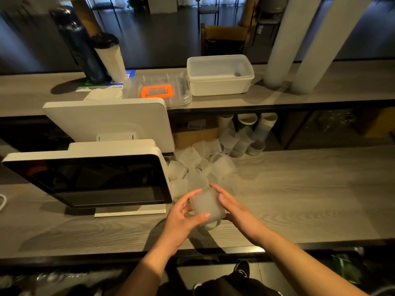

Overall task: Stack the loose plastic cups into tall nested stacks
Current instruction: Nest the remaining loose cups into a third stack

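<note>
The left hand [186, 214] is curling its fingers and thumb round a frosted plastic cup [207, 205], the thumb lying across the near side. The right hand [233, 207] is gripping the same cup from the other side, fingers wrapped over its far wall. The cup is being held just above the grey wood-grain counter [299, 199], close to its front edge. Just beyond it, a heap of loose cups [198, 165] is lying on the counter beside a white monitor [96, 178], whose dark screen is facing the person. Behind, a raised shelf [320, 86] is carrying a white tub [220, 75], a clear lidded box with an orange handle [157, 90] and two tall cup stacks [299, 39] leaning at the right. Past the shelf, a dim room with chairs [224, 39] is showing.
</note>
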Demonstrator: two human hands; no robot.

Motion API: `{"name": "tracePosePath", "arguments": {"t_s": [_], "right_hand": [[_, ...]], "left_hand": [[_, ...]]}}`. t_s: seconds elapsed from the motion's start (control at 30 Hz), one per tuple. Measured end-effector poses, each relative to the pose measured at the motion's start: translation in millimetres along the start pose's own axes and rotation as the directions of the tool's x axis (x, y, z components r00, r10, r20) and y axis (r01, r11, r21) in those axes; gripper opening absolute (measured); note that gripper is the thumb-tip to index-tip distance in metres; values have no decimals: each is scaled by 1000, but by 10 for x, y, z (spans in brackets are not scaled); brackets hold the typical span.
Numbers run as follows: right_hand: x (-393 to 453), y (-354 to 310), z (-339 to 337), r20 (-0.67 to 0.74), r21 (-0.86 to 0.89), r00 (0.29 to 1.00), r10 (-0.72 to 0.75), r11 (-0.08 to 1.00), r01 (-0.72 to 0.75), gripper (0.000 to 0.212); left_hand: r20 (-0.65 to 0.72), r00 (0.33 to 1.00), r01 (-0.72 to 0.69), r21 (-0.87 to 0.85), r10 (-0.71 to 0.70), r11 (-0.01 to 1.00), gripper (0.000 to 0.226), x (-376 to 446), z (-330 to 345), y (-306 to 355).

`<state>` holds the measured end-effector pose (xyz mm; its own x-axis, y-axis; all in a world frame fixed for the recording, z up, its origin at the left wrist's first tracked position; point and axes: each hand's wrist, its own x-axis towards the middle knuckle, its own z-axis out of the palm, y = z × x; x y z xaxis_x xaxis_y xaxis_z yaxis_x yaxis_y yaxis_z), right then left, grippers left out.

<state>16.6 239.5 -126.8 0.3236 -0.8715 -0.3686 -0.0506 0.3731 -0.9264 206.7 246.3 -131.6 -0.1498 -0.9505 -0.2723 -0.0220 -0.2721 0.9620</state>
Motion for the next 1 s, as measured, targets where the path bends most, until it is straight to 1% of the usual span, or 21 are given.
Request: {"name": "tracePosePath", "arguments": {"t_s": [0.07, 0.13, 0.17, 0.27, 0.3, 0.37, 0.4, 0.47, 0.53, 0.57, 0.63, 0.67, 0.7, 0.73, 0.83, 0.9, 0.93, 1.0], "right_hand": [[41, 17, 22, 8, 7, 1000, 22, 1000, -22, 43], [90, 45, 34, -1, 1, 1000, 23, 1000, -23, 49], [126, 73, 30, -36, 17, 999, 27, 999, -27, 51], [246, 160, 0, -215, 69, 971, 102, 994, -89, 57], [290, 200, -19, -266, 41, 955, 133, 991, -126, 59], [392, 318, -57, -343, -69, 924, 171, 976, -206, 67], [445, 390, -71, -364, -139, 914, 179, 960, -244, 73], [540, 556, -83, -360, -287, 916, 176, 913, -288, 83], [629, 710, -72, -324, -462, 934, 149, 837, -294, 91], [669, 782, -67, -303, -571, 944, 133, 768, -292, 94], [728, 892, -53, -264, -773, 958, 116, 568, -282, 103], [749, 936, -43, -236, -846, 966, 103, 467, -256, 107], [758, 960, -33, -206, -892, 974, 97, 391, -228, 107], [772, 976, -23, -182, -913, 979, 90, 353, -203, 105], [805, 1041, -16, -150, -928, 987, 59, 336, -161, 88], [813, 1084, -49, -155, -921, 986, 62, 351, -167, 76], [811, 1104, -67, -169, -905, 983, 65, 385, -181, 73], [767, 1083, -88, -220, -839, 974, 62, 497, -221, 72]], "left_hand": [[-13, 1000, 17, -12, -17, 1000, 64, 0, -20, -24], [-24, 999, 40, -21, -40, 999, 63, 1, -54, -47], [-35, 998, 46, -23, -47, 999, 63, 2, -72, -55], [-100, 993, 53, -33, -56, 998, 65, -10, -125, -83], [-124, 990, 59, -45, -65, 997, 65, -22, -143, -95], [-166, 983, 70, -82, -82, 994, 65, -56, -184, -122], [-184, 979, 73, -99, -90, 992, 63, -70, -208, -139], [-200, 974, 78, -126, -102, 989, 56, -98, -248, -184], [-208, 973, 75, -131, -101, 989, 54, -112, -277, -228], [-213, 972, 76, -127, -102, 989, 55, -115, -290, -247], [-222, 969, 78, -120, -103, 990, 55, -117, -304, -275], [-226, 968, 82, -115, -107, 990, 55, -119, -310, -286], [-227, 967, 89, -111, -112, 990, 56, -120, -314, -297], [-228, 966, 98, -107, -120, 989, 56, -122, -318, -307], [-217, 965, 131, -79, -145, 988, 56, -127, -335, -335], [-211, 966, 139, -67, -150, 988, 56, -126, -341, -347], [-211, 966, 139, -63, -150, 988, 55, -125, -339, -352], [-209, 967, 140, -51, -148, 989, 55, -110, -329, -350]]}}
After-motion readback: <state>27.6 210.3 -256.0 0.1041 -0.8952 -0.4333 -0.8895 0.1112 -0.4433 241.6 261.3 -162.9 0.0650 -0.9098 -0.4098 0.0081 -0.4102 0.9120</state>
